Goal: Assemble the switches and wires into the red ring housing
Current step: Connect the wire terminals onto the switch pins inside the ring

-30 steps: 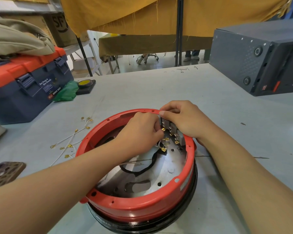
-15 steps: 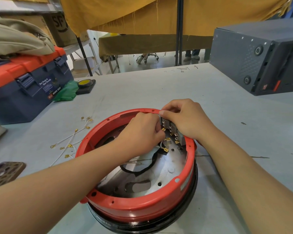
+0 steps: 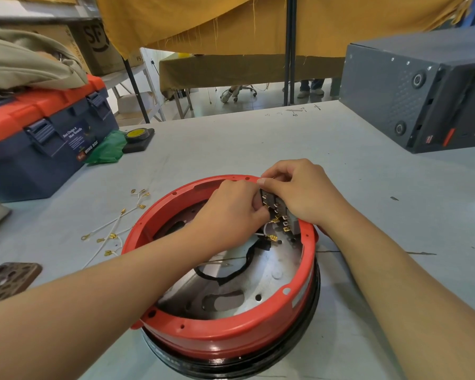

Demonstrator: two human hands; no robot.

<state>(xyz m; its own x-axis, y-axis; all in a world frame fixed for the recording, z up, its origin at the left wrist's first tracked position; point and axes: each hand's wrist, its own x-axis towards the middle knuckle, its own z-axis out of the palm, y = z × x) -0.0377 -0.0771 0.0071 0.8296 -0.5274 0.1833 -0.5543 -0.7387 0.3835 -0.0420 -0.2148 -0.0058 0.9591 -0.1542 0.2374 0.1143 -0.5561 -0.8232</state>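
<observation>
Both hands were bunched together at the far right wall of the red ring housing (image 3: pixel 231 335) when I looked. My right hand (image 3: pixel 299 193) reached over the rim from outside, fingers curled down onto the top of the switches (image 3: pixel 281 212), a block of grey bodies with brass tabs seated against the inner wall. My left hand (image 3: pixel 231 212) came in from the near side, fingers curled and pinching at something against those tabs; I could not tell whether it was a terminal or a wire end, since the fingertips hid it. A white wire with a brass terminal (image 3: pixel 272 238) hung just below the left hand, apart from the switch block. Beneath that, a black cable (image 3: pixel 242 267) looped across the metal floor plate (image 3: pixel 269 281) inside the housing.

The housing sat on a black base ring (image 3: pixel 310 300) on the grey table (image 3: pixel 231 149). To its left, loose white wires (image 3: pixel 115 223) with brass ends lay scattered on the table, near the rim but outside it. Further left stood a blue toolbox (image 3: pixel 39 149) with an orange lid, a green bag (image 3: pixel 107 149) beside it. A dark grey box (image 3: pixel 422 86) stood far right.
</observation>
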